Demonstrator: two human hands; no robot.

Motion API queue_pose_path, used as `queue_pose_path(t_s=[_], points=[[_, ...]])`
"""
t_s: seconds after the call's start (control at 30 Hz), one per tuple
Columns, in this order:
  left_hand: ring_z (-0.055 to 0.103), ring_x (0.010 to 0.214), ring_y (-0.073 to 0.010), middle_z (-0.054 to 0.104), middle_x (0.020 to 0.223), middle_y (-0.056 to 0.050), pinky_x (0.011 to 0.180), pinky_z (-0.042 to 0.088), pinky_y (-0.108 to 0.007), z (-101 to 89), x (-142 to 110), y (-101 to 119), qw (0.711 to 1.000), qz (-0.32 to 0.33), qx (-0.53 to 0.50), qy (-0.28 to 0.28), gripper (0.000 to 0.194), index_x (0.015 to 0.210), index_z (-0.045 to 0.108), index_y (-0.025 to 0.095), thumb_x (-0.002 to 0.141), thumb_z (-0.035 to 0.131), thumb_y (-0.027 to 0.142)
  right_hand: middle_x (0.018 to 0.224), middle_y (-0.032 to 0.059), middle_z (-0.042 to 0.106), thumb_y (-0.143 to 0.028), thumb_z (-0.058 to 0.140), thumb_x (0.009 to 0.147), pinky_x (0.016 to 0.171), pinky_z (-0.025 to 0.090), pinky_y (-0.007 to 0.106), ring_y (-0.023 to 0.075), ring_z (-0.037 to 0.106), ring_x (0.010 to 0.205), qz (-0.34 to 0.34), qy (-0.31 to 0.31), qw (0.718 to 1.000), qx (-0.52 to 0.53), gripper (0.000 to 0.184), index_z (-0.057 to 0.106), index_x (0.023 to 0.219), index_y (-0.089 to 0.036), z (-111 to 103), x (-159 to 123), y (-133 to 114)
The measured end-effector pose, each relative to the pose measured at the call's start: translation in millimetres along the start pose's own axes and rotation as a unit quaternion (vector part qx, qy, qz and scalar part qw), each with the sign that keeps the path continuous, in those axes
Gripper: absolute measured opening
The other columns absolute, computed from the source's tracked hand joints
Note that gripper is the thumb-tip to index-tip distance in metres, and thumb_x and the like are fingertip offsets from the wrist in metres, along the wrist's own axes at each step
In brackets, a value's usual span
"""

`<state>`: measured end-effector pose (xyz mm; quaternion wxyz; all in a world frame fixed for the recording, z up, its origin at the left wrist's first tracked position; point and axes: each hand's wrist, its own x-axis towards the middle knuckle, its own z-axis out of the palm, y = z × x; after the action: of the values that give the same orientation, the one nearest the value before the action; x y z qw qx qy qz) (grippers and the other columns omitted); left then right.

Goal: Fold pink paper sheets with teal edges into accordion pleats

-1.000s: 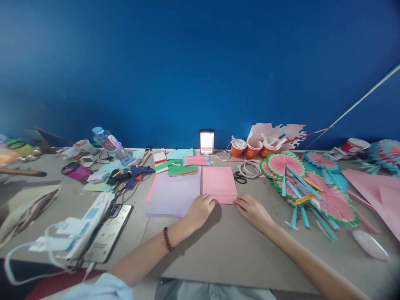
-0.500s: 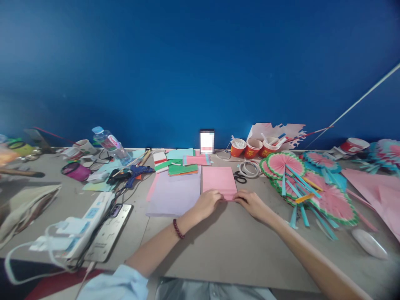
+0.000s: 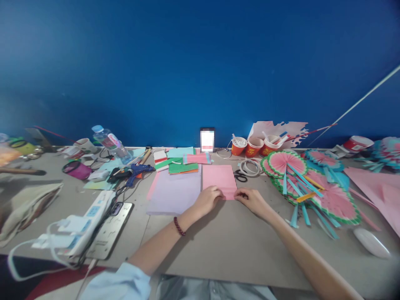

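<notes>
A sheet of pink paper (image 3: 219, 177) lies flat in front of me, with crease lines across its near edge. My left hand (image 3: 210, 198) is closed on the paper's near left corner, fingers bent together. At the near right corner, my right hand (image 3: 252, 201) pinches the edge between thumb and fingers. Lilac paper (image 3: 175, 193) lies just left of the pink sheet. Black-handled scissors (image 3: 240, 176) rest by its right side, close to a coiled white cable (image 3: 250, 168).
Folded paper fans (image 3: 287, 163) with blue strips spread at the right. Paper cups (image 3: 254, 146) line the wall. Left are a glue gun (image 3: 139, 170), a plastic bottle (image 3: 113, 143), a power strip (image 3: 90, 221) and a phone (image 3: 111, 231). Green paper (image 3: 181, 167) lies behind the lilac sheets.
My hands stay at the near corners of the pink paper, and the fingers of my right hand have shifted slightly. The whole view has moved a little.
</notes>
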<state>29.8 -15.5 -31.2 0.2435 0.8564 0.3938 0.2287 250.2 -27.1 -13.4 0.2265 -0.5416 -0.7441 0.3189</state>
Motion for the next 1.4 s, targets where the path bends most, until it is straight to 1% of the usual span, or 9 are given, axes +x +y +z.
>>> queue_pose_path(t_s=[0.23,0.4,0.6,0.7,0.9,1.07,1.17,1.27,1.4], points=[[0.06,0.084,-0.0162,0.065,0.087,-0.006,0.076,0.046,-0.027,3.8,0,-4,1.0,0.018,-0.012,0.012,0.017,0.087,0.067,0.017,0.089,0.055,0.029,0.077,0.0047,0.071,-0.03,0.052,0.075,0.068,0.044,0.03,0.0193,0.061,0.068,0.006,0.018,1.0,-0.007,0.02,0.069,0.074,-0.02,3,2,3],[0.059,0.086,-0.0165,0.064,0.087,-0.006,0.077,0.046,-0.027,6.0,-1,-3,0.999,0.03,0.016,0.021,0.019,0.087,0.067,0.016,0.091,0.052,0.028,0.072,0.0038,0.07,-0.031,0.053,0.073,0.065,0.043,0.028,0.0185,0.06,0.065,0.018,0.028,0.999,-0.001,0.02,0.069,0.073,-0.02,4,3,3],[0.059,0.085,-0.0164,0.064,0.086,-0.006,0.077,0.046,-0.027,6.9,-1,-2,0.999,0.034,0.025,0.025,0.019,0.088,0.067,0.017,0.091,0.051,0.028,0.068,0.0033,0.069,-0.027,0.052,0.073,0.064,0.041,0.028,0.0176,0.058,0.063,0.02,0.002,1.0,-0.02,0.02,0.07,0.072,-0.019,1,6,2],[0.059,0.086,-0.0162,0.064,0.086,-0.005,0.078,0.046,-0.027,7.9,-1,-3,0.999,0.038,0.021,0.03,0.02,0.088,0.066,0.017,0.092,0.05,0.027,0.069,0.0032,0.069,-0.026,0.052,0.073,0.064,0.041,0.027,0.0176,0.059,0.065,0.018,0.003,1.0,-0.02,0.019,0.069,0.072,-0.019,1,5,1],[0.059,0.089,-0.0171,0.065,0.089,-0.006,0.08,0.046,-0.028,9.1,-1,-4,0.999,0.035,0.033,0.019,0.018,0.087,0.067,0.017,0.09,0.052,0.026,0.071,0.0041,0.069,-0.026,0.053,0.073,0.064,0.041,0.027,0.0177,0.059,0.066,0.02,0.0,1.0,-0.021,0.018,0.069,0.073,-0.018,0,3,1],[0.059,0.09,-0.0177,0.065,0.09,-0.006,0.081,0.046,-0.028,9.6,-1,-4,0.998,0.041,0.055,0.011,0.02,0.09,0.067,0.016,0.091,0.05,0.027,0.072,0.0049,0.069,-0.025,0.053,0.072,0.065,0.041,0.026,0.0175,0.059,0.067,0.013,0.002,1.0,-0.024,0.017,0.068,0.072,-0.017,0,3,1],[0.059,0.091,-0.018,0.065,0.09,-0.006,0.08,0.046,-0.028,8.0,-1,-1,0.997,0.038,0.068,0.0,0.022,0.091,0.067,0.017,0.092,0.048,0.026,0.072,0.0048,0.068,-0.024,0.053,0.072,0.065,0.041,0.026,0.0171,0.059,0.067,0.012,0.004,1.0,-0.024,0.016,0.068,0.071,-0.017,0,3,1],[0.059,0.092,-0.0173,0.066,0.092,-0.006,0.081,0.046,-0.027,3.1,-2,2,0.998,0.028,0.054,-0.013,0.021,0.092,0.068,0.018,0.092,0.048,0.024,0.071,0.0043,0.068,-0.024,0.053,0.071,0.065,0.041,0.026,0.0167,0.058,0.066,0.008,0.005,1.0,-0.023,0.015,0.067,0.07,-0.018,1,3,2],[0.061,0.091,-0.0167,0.068,0.092,-0.005,0.08,0.045,-0.025,-12.3,-4,6,0.999,-0.019,0.013,-0.031,0.02,0.092,0.07,0.018,0.091,0.05,0.023,0.07,0.004,0.067,-0.022,0.053,0.071,0.065,0.041,0.026,0.0164,0.058,0.066,0.004,0.008,1.0,-0.022,0.014,0.066,0.07,-0.017,2,3,4]])
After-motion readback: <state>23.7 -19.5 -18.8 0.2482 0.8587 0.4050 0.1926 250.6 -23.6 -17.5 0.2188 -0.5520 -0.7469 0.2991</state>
